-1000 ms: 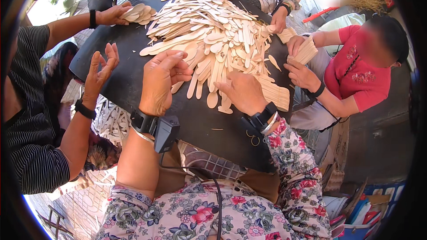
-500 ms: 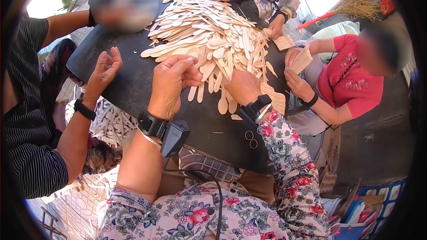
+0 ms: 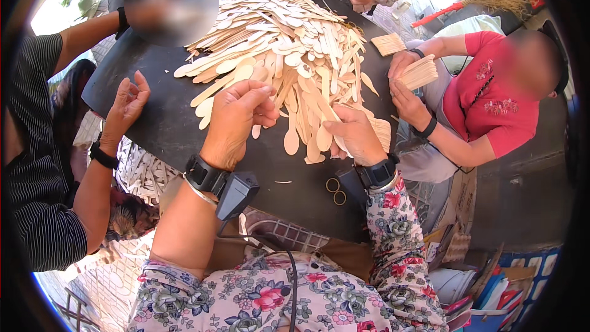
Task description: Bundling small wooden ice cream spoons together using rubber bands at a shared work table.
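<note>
A large heap of pale wooden spoons [image 3: 276, 31] spreads over the dark table. My left hand [image 3: 243, 117] hovers at the heap's near left edge, fingers curled in and thumb against the forefinger. Whether anything lies inside them is hidden. On the near right side of the heap, my right hand [image 3: 356, 135] pinches a wooden spoon [image 3: 324, 139], its bowl toward me. Beside and behind that hand lies a row of stacked spoons [image 3: 381, 132], partly covered by it. Two rubber bands [image 3: 336, 190] rest on the table in front of my right wrist.
At the right a person in a pink shirt [image 3: 491, 98] holds a bundle of wooden sticks [image 3: 419, 74]. Another bundle [image 3: 388, 44] lies beyond. A striped-sleeved person's hand [image 3: 130, 95] is raised at the left. A broom [image 3: 498, 0] stands far right.
My right hand has drawn back from the heap toward me, now with a spoon in its fingers. My left hand stays curled. The far person's hand has lifted away from the bundle at the right.
</note>
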The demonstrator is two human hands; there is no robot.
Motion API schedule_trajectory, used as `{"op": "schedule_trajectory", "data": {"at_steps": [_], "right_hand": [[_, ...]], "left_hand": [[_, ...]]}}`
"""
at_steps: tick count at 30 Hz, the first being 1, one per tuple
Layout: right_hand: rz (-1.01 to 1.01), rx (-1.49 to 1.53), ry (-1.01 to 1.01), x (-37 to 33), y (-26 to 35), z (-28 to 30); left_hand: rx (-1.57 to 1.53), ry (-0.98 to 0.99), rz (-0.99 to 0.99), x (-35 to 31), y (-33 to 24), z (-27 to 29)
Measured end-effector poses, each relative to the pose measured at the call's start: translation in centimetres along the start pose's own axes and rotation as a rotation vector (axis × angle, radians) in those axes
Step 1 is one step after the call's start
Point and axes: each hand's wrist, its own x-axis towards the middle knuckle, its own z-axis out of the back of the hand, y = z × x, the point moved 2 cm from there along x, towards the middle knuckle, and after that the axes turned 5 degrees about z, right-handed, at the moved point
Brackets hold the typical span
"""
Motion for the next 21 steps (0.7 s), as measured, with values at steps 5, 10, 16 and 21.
{"op": "schedule_trajectory", "data": {"at_steps": [5, 10, 16, 21], "right_hand": [[0.020, 0.242, 0.006, -1.6, -0.5, 1.1], [0.061, 0.391, 0.084, -2.0, -1.2, 0.9], [0.073, 0.436, 0.193, -2.6, -1.4, -0.1], [0.073, 0.431, 0.175, -2.5, -1.9, -0.6]], "left_hand": [[0.085, 0.028, 0.055, 0.7, 1.3, -0.8], [0.167, 0.047, 0.094, 0.8, 2.5, -1.6], [0.104, 0.091, 0.078, 0.4, 3.5, -3.0], [-0.012, 0.206, 0.092, 0.3, 3.5, -3.5]]}}
